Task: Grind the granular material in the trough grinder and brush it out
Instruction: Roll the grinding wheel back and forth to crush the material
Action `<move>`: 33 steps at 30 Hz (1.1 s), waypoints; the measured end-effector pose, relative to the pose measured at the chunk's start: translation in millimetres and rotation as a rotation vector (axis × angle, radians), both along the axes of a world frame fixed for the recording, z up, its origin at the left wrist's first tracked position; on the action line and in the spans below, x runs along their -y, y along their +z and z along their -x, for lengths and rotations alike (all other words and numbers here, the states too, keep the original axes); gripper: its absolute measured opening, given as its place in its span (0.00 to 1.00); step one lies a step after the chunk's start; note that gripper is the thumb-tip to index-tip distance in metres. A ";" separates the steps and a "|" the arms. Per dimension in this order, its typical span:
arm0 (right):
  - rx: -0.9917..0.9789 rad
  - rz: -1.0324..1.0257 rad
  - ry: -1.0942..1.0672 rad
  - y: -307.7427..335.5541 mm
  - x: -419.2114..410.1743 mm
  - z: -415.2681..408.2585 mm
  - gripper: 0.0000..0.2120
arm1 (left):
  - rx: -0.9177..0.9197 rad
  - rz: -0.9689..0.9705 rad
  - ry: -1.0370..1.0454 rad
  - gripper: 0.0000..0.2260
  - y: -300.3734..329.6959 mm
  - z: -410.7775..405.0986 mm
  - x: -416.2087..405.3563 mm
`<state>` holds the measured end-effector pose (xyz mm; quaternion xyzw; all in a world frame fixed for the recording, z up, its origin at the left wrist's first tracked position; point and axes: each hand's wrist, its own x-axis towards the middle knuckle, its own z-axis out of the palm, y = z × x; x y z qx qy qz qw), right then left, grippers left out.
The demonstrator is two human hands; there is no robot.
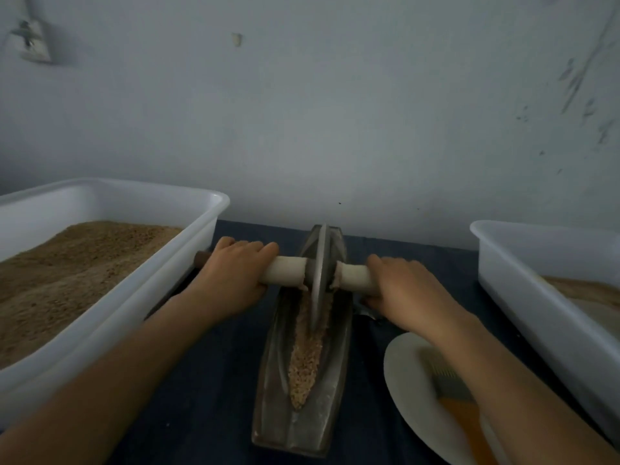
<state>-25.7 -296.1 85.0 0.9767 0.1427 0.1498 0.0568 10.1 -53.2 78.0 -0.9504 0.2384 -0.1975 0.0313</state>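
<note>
A long metal trough grinder (330,397) lies lengthwise on the dark table, its groove filled with tan granular material (303,367). A metal grinding wheel (318,276) stands in the groove near the far end, on a pale axle handle (288,270) that sticks out both sides. My left hand (231,276) grips the left end of the handle. My right hand (402,290) grips the right end. A brush (466,421) with an orange handle and pale bristles lies on a white plate (412,391) at the near right, partly hidden by my right forearm.
A large white tub (167,276) of brown powder stands at the left, close to my left hand. A second white tub (523,283) with tan material stands at the right. A grey wall rises just behind the grinder. Dark cloth (214,397) covers the table.
</note>
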 end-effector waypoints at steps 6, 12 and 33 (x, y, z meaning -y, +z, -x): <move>-0.480 -0.039 -0.008 32.2 -5.4 25.9 0.12 | -0.517 -0.088 -0.027 0.16 30.4 22.2 -9.2; -0.646 -0.067 0.030 45.1 -7.3 41.4 0.13 | -0.612 -0.157 -0.052 0.14 37.3 26.5 -11.3; 0.015 -0.008 -0.006 0.4 -0.5 2.5 0.09 | -0.107 -0.003 -0.022 0.13 6.0 -1.8 -2.0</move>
